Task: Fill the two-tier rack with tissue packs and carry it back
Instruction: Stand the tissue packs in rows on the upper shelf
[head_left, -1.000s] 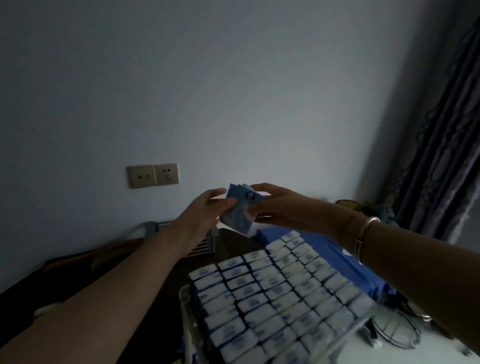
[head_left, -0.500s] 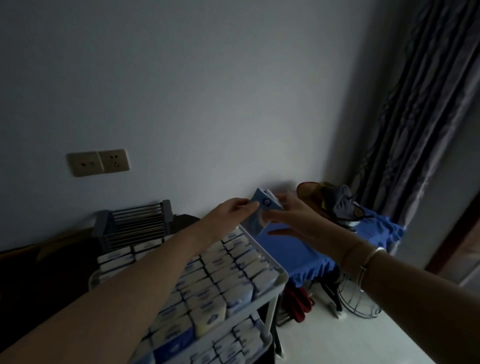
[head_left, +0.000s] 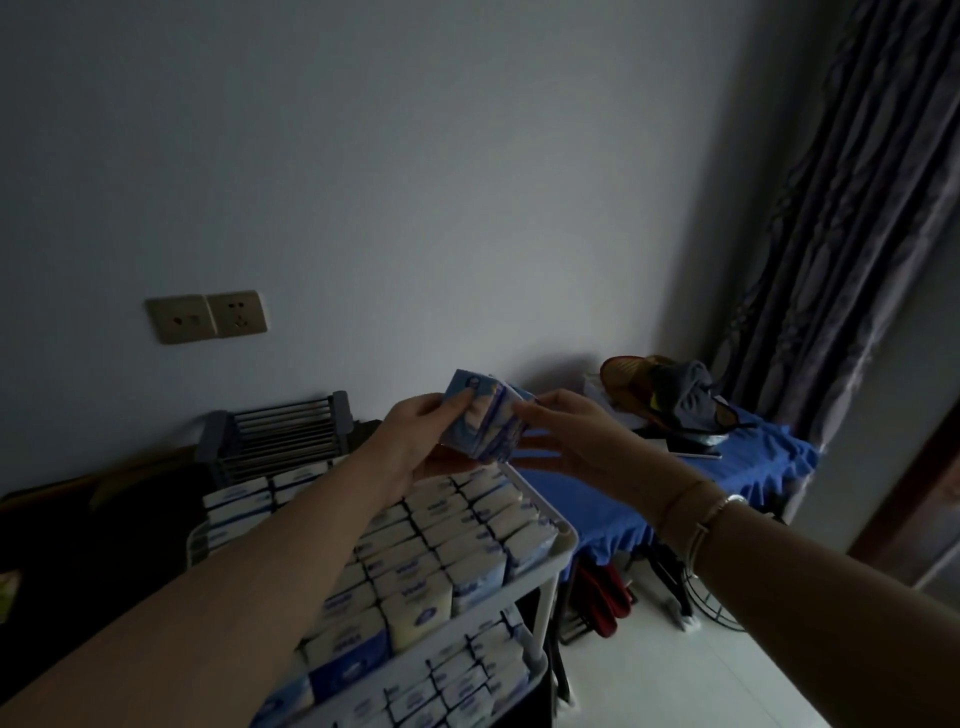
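The white two-tier rack (head_left: 563, 535) stands below my arms, both tiers packed with several rows of upright blue-and-white tissue packs (head_left: 415, 577). Above its far corner my left hand (head_left: 415, 441) grips a small bundle of blue tissue packs (head_left: 485, 421) from the left side. My right hand (head_left: 576, 441) touches the bundle's right edge with its upper fingers, while the lower fingers stretch out straight beneath it. A bracelet sits on my right wrist.
A table with a blue ruffled cloth (head_left: 737, 467) stands right of the rack, holding a hat and dark cloth (head_left: 670, 395). A grey wire rack (head_left: 280, 436) leans at the wall under two sockets (head_left: 208, 317). Curtains (head_left: 841, 234) hang at the right. Pale floor (head_left: 675, 675) lies below.
The view swung so the rack now sits lower left. Both hands kept the bundle of packs between them and lifted it a little above the rack's far corner; my right fingers have spread out.
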